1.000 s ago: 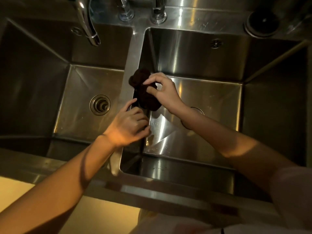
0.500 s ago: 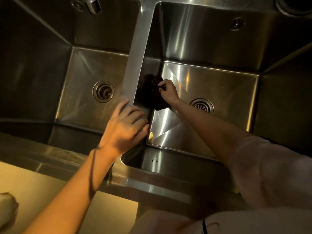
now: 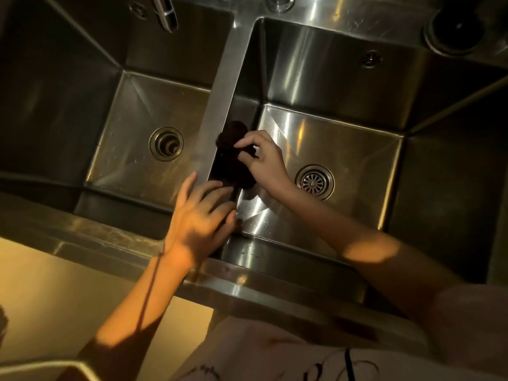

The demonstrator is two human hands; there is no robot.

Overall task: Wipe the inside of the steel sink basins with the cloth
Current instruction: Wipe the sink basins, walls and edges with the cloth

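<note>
Cloth (image 3: 231,158): dark, bunched, and pressed against the left inner wall of the right basin (image 3: 343,149), directly below the steel divider (image 3: 220,105) that separates the two basins. Its upper lump reaches the divider's edge; its lower part hangs toward the basin floor.

Your right hand (image 3: 264,160) pinches the cloth, thumb and fingertips curled onto its near side, wrist angled over the basin floor beside the right drain (image 3: 314,182).

Your left hand (image 3: 200,218) rests on the near end of the divider, fingers bent over its edge into the right basin and thumb lying along the top. Its fingertips sit just below the cloth; whether they touch it cannot be determined, as that area is in shadow. It holds nothing.

Left basin (image 3: 132,149): steel floor visible with its own drain (image 3: 166,143). Faucet spout (image 3: 166,13) hangs over its far side.

Far right corner of the sink deck carries a round dark fitting (image 3: 453,31). Your forearms cross the front rim (image 3: 110,240) of the sink.
</note>
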